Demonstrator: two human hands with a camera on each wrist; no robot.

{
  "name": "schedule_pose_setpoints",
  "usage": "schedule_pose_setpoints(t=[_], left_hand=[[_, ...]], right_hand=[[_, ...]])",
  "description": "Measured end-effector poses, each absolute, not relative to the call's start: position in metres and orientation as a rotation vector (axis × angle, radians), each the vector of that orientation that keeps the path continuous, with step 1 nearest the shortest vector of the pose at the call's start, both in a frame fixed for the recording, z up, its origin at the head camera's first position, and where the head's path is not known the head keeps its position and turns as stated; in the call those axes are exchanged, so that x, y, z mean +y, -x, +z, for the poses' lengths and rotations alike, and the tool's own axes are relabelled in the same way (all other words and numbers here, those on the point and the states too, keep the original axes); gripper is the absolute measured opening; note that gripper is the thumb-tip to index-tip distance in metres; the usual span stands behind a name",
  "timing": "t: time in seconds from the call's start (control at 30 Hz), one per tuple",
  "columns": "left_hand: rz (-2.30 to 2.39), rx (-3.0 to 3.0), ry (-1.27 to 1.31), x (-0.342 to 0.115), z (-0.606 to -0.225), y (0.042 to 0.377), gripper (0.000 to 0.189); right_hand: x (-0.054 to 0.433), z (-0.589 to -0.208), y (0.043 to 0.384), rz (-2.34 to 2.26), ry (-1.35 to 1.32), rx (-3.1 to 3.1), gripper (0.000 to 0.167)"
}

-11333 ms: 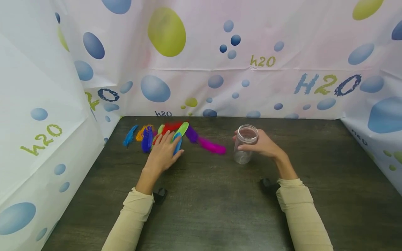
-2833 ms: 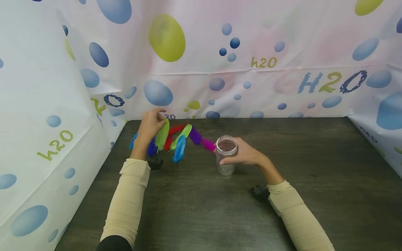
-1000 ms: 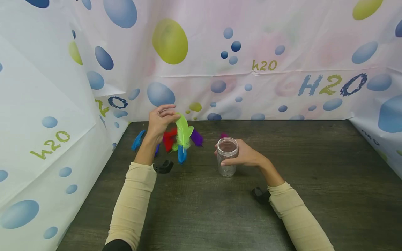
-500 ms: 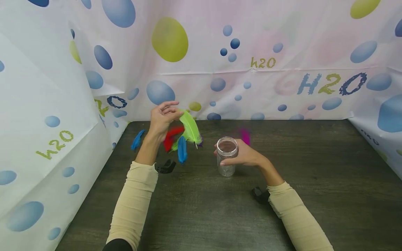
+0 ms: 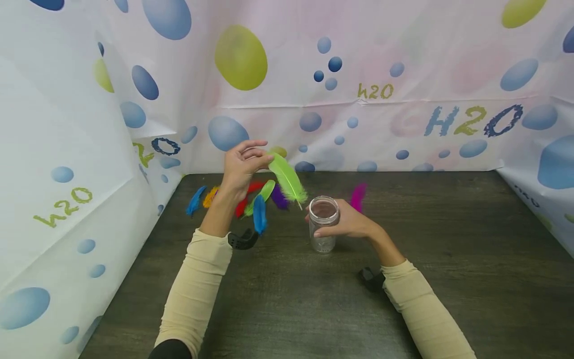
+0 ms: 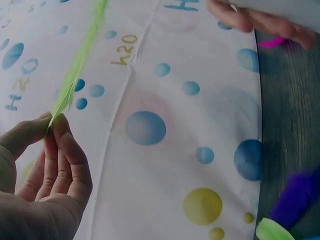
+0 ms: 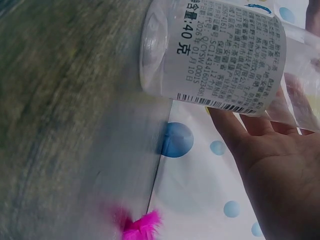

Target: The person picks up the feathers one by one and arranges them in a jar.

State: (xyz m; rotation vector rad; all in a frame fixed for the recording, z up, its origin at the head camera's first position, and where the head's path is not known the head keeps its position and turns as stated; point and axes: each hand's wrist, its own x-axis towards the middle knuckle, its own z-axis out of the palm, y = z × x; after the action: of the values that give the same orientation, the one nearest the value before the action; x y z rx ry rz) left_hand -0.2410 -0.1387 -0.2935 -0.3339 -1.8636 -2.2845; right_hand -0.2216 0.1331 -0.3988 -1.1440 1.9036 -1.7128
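My left hand (image 5: 244,167) pinches a lime-green feather (image 5: 289,179) by one end between thumb and index finger, raised above the table. The bare quill end points down to the right, close to the jar's mouth in the head view. The pinch shows plainly in the left wrist view, where the feather (image 6: 80,65) rises from the fingertips. My right hand (image 5: 352,219) grips a clear, open-topped jar (image 5: 324,237) that stands upright. A white printed label (image 7: 225,55) covers part of its side in the right wrist view.
Left of the jar lie several feathers: a blue one (image 5: 260,214), another green one (image 5: 264,197), a purple one (image 5: 279,197), a red one (image 5: 242,205), an orange one (image 5: 210,197) and a second blue one (image 5: 195,200). A magenta feather (image 5: 358,197) lies behind my right hand.
My left hand has picked up a green feather and carried it right toward the jar. The jar was shifted left earlier. The magenta feather has moved from the jar's left to behind my right hand.
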Motion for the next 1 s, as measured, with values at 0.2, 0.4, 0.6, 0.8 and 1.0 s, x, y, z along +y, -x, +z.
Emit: schedule_pose_setpoints(t=[0.2, 0.4, 0.6, 0.8, 1.0], left_hand=[[-2.275, -1.933, 0.365, -0.128, -0.288, 0.250, 0.031], [-2.265, -1.976, 0.412, -0.121, -0.286, 0.260, 0.031], [-2.110, -2.050, 0.559, -0.112, -0.287, 0.261, 0.032], [-1.904, -2.163, 0.730, -0.099, -0.295, 0.255, 0.032], [-1.709, -2.320, 0.885, -0.091, -0.305, 0.246, 0.035]], right_hand=[[0.131, -0.397, 0.227, -1.737, 1.104, 1.883, 0.052], [0.128, -0.395, 0.233, -1.740, 1.083, 1.883, 0.051], [0.126, -0.395, 0.237, -1.743, 1.077, 1.883, 0.049], [0.127, -0.397, 0.234, -1.748, 1.059, 1.864, 0.052], [0.127, -0.399, 0.233, -1.728, 1.077, 1.892, 0.052]])
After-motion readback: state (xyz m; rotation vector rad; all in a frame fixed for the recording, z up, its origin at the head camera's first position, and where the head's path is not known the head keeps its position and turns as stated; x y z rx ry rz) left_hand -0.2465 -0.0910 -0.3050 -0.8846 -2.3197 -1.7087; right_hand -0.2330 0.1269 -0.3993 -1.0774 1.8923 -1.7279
